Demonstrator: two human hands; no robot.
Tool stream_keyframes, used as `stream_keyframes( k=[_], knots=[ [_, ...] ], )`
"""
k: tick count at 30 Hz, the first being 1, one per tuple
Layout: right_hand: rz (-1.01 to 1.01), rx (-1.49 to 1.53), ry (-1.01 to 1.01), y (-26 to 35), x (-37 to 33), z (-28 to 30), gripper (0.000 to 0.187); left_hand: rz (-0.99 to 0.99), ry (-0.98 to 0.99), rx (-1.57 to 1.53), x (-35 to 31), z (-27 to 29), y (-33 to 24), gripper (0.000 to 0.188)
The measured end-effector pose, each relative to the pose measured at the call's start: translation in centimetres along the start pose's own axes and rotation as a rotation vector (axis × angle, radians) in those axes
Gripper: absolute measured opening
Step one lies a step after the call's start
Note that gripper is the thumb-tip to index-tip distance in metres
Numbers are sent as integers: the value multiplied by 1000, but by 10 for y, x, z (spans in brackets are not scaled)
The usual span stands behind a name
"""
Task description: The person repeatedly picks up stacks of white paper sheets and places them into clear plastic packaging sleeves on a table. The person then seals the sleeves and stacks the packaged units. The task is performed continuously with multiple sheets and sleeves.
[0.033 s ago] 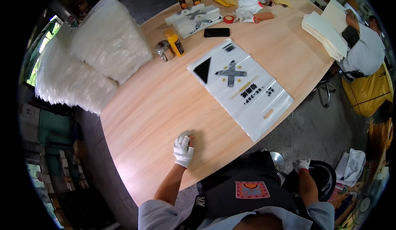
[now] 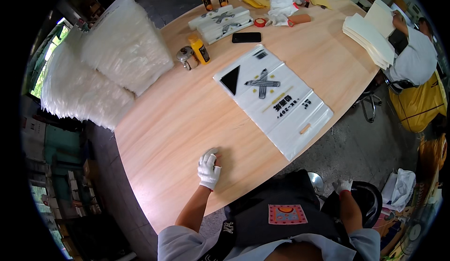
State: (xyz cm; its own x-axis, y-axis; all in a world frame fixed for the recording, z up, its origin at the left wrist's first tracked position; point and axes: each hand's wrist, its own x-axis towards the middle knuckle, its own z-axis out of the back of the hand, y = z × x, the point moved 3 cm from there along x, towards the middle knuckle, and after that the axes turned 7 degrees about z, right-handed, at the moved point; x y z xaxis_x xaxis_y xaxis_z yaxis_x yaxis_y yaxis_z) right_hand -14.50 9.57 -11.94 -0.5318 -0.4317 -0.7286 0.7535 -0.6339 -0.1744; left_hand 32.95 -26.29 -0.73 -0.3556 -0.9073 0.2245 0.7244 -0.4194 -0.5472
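Note:
My left hand (image 2: 209, 168), in a white knit glove that leaves some fingertips bare, rests on the wooden table (image 2: 164, 144) near its front edge. Its fingers are loosely bent, and nothing shows in them. Off the table to the right, my right hand (image 2: 343, 186), also gloved, is beside a black chair (image 2: 368, 200); its fingers are too small and partly hidden to read. Ahead and to the right of my left hand, a flat clear plastic bag (image 2: 293, 132) printed with crossed pencils and a black triangle lies at a slant, its handle slot toward me.
Tall stacks of clear plastic bags (image 2: 126, 50) stand at the left edge. A metal lidded cup (image 2: 186, 57), an orange bottle (image 2: 199, 50), a black phone (image 2: 246, 37) and folded printed bags (image 2: 227, 24) lie farther back. A person (image 2: 415, 57) handles white sheets (image 2: 368, 41) at right.

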Motion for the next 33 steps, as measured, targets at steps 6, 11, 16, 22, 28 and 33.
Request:
stream_keyframes(
  k=[6,11,16,22,28,33],
  knots=[
    [249,557,-1046,14,44,92,39,129,-45,25,10,-13,-3,26],
    [687,568,-1335,85,41,257,39,99,-121,-13,38,-54,-43,49],
    [721,426,-1203,145,94,314,54,68,-102,-18,73,-106,-113,57],
    [963,227,-1108,187,79,320,54,273,-38,283,84,-127,-128,56],
    [1107,253,-936,209,55,303,50,301,-102,322,60,-112,-108,53],
    [1170,295,-905,219,55,297,46,263,-89,262,59,-97,-101,50]
  ],
)
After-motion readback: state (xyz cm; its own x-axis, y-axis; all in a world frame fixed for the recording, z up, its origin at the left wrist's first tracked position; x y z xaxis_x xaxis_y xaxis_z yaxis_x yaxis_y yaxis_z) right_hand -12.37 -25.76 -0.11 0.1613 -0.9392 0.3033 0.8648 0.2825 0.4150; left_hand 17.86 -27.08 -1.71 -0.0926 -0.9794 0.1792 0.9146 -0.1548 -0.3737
